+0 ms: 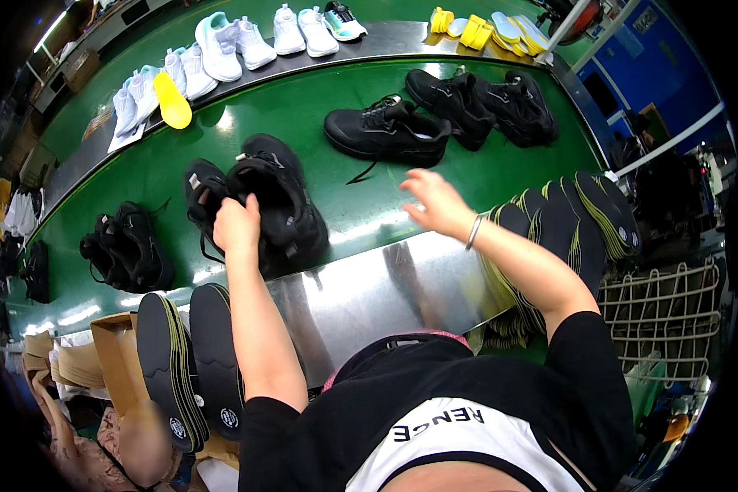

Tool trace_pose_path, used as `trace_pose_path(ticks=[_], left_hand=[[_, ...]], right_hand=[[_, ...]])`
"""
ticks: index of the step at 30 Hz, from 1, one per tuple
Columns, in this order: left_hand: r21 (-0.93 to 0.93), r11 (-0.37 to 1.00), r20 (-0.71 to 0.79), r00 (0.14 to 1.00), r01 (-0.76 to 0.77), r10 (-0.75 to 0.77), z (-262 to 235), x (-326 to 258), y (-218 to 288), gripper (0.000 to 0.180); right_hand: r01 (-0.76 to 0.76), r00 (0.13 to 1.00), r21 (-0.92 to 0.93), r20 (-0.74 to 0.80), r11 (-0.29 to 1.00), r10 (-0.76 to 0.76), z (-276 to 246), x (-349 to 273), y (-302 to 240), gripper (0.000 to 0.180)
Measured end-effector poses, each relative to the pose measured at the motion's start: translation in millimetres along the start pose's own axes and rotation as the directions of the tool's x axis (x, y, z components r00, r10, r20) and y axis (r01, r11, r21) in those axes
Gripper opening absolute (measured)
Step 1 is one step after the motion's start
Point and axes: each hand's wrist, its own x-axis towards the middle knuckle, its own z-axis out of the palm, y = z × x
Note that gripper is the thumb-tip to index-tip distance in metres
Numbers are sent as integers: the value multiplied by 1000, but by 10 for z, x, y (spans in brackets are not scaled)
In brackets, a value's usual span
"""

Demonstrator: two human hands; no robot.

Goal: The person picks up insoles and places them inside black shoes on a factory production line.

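My left hand grips a black sneaker that stands on the green belt, with a second black sneaker touching it on the left. My right hand hovers over the belt with fingers spread and nothing in it, a metal bangle on its wrist. It is closest to another black sneaker just beyond it.
More black sneakers sit at the far right and at the left. White sneakers and yellow insoles line the far rail. Stacks of black insoles stand at my left and right. A wire basket is at the right.
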Motion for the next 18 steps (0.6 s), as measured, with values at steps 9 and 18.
trace_pose_path(ticks=[9,18], left_hand=[[-311,768,-381,814,-559,438,483,-682,116,32],[-606,738,12,924,-297,381,856,-1358,86,33]], right_hand=[[-231,961,-512,14,827,277,155,455,1068,55],[19,931,-743,258,669,259,265,728,962,13]])
